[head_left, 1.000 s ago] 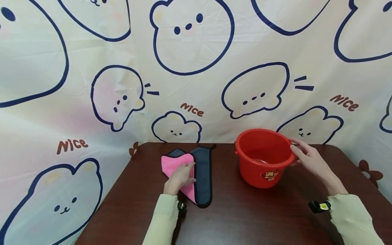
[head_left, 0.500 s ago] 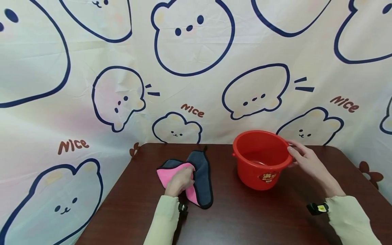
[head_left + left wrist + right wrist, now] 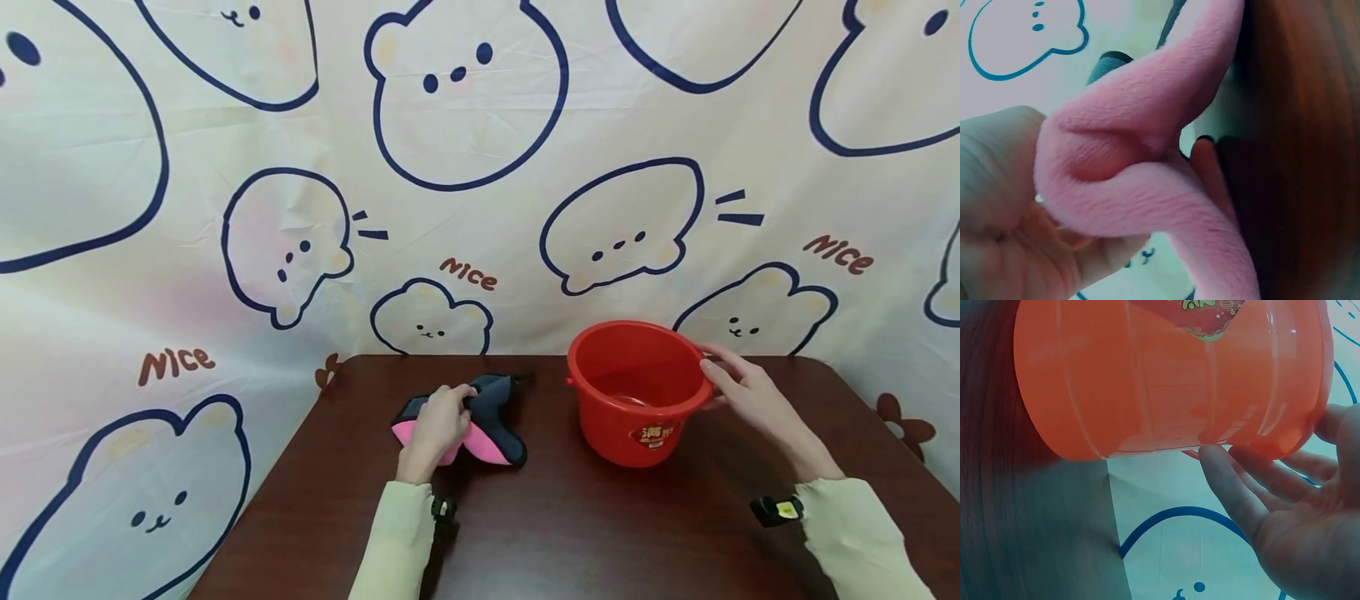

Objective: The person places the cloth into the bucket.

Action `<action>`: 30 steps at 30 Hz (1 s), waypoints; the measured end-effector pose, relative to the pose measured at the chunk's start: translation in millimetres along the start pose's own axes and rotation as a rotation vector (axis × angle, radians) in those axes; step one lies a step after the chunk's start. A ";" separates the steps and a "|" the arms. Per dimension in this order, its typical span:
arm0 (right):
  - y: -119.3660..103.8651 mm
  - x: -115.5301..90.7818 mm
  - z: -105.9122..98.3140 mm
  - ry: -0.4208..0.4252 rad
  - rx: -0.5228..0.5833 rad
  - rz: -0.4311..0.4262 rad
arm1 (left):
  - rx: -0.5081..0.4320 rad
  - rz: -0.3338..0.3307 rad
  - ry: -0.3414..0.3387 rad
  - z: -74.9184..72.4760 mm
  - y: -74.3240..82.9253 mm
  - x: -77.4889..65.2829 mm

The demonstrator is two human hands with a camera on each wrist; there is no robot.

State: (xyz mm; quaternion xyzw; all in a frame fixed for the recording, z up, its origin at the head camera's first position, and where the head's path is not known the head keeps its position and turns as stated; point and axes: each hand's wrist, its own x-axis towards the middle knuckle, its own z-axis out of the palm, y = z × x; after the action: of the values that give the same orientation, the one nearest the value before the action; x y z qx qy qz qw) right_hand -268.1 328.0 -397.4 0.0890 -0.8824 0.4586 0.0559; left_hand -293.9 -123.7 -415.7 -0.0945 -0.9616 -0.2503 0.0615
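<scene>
My left hand point(image 3: 438, 425) grips a two-sided cleaning cloth point(image 3: 491, 408), grey on one face, fluffy pink on the other, with black edging. The cloth is bunched at the grip, and its ends droop on both sides close over the table. In the left wrist view a pink fold point(image 3: 1129, 144) rises between thumb and fingers, hiding some fingertips. A red plastic bucket point(image 3: 626, 429) stands upright to the right. My right hand point(image 3: 750, 400) holds its right side, thumb at the rim; in the right wrist view the fingertips point(image 3: 1213, 453) meet the outer wall.
Dark brown wooden table point(image 3: 570, 533) carries both things. A pale fabric backdrop point(image 3: 465, 225) with bear drawings hangs right behind its back edge and along the sides. The bucket's open mouth faces up, tipped toward view.
My left hand has closed on the cloth, bunching it and raising its near edge off the table. Bucket and right hand have shifted slightly left.
</scene>
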 end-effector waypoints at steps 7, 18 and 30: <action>1.1 -4.7 -4.7 0.006 -0.007 0.019 | 0.027 0.101 0.230 -20.3 22.1 3.0; 0.5 2.0 0.8 -0.009 0.015 0.012 | -0.061 0.156 0.288 -42.6 42.8 10.5; -0.3 1.7 4.0 -0.001 0.037 0.029 | -0.286 0.153 0.338 -65.7 70.2 21.7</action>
State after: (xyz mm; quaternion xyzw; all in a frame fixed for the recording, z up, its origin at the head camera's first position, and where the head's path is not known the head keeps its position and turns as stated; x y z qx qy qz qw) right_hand -269.8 324.3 -399.2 0.0775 -0.8749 0.4757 0.0473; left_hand -295.5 -92.7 -322.1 -0.1315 -0.8823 -0.3910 0.2267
